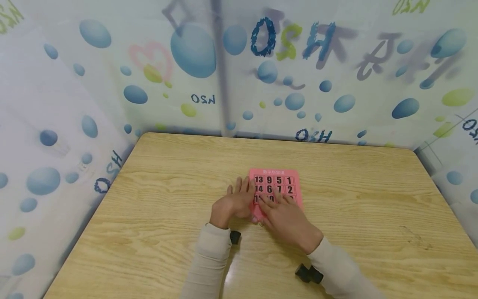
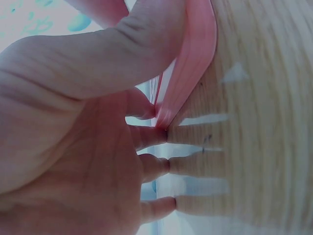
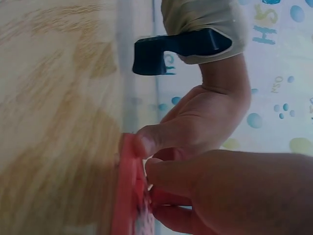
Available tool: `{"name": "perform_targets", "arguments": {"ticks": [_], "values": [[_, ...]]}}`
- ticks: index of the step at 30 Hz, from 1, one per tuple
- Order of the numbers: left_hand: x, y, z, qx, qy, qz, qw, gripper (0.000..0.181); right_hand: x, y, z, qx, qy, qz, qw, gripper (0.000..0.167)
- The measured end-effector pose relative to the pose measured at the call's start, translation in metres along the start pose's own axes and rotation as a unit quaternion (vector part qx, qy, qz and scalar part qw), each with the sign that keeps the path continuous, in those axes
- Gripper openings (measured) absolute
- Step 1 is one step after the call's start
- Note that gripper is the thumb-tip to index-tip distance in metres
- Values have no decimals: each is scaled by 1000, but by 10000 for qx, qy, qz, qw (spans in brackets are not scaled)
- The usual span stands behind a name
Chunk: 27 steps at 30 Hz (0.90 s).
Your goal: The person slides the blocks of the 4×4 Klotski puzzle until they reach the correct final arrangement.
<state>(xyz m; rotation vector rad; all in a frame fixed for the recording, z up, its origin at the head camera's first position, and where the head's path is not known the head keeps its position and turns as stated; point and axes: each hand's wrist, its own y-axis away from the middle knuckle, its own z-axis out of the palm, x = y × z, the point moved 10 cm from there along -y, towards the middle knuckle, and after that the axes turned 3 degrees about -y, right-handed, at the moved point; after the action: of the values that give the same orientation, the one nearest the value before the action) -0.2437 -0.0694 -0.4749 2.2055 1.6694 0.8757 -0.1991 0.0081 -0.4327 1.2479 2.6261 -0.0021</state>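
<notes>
A pink sliding number puzzle (image 1: pixel 274 171) lies flat on the wooden table. Black numbers mark its tiles; 13, 9, 5, 1 form the top row and 14, 6, 7, 2 the one below. My left hand (image 1: pixel 236 202) holds the board at its left side, thumb by the near corner. In the left wrist view, several fingertips (image 2: pixel 161 166) of that hand rest on the table beside the pink edge (image 2: pixel 198 54). Over the lower tiles lies my right hand (image 1: pixel 287 220), its fingers extended and touching them. That hand hides most of the lower rows.
The wooden table (image 1: pixel 179 178) reaches back to a wall covering (image 1: pixel 246 91) printed with blue and green drops and letters. Black wrist mounts (image 1: pixel 309 274) sit at the cuffs of both light sleeves (image 1: pixel 337 265).
</notes>
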Motion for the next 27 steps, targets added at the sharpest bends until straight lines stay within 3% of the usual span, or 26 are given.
{"name": "perform_targets", "arguments": {"ticks": [7, 27], "values": [[1, 1, -1, -2, -90, -20, 10000, 114, 4, -3, 9, -106, -23, 105, 9999, 48], [1, 0, 0, -11, 21, 6, 10000, 113, -10, 8, 4, -259, -228, -56, 9994, 47]]}}
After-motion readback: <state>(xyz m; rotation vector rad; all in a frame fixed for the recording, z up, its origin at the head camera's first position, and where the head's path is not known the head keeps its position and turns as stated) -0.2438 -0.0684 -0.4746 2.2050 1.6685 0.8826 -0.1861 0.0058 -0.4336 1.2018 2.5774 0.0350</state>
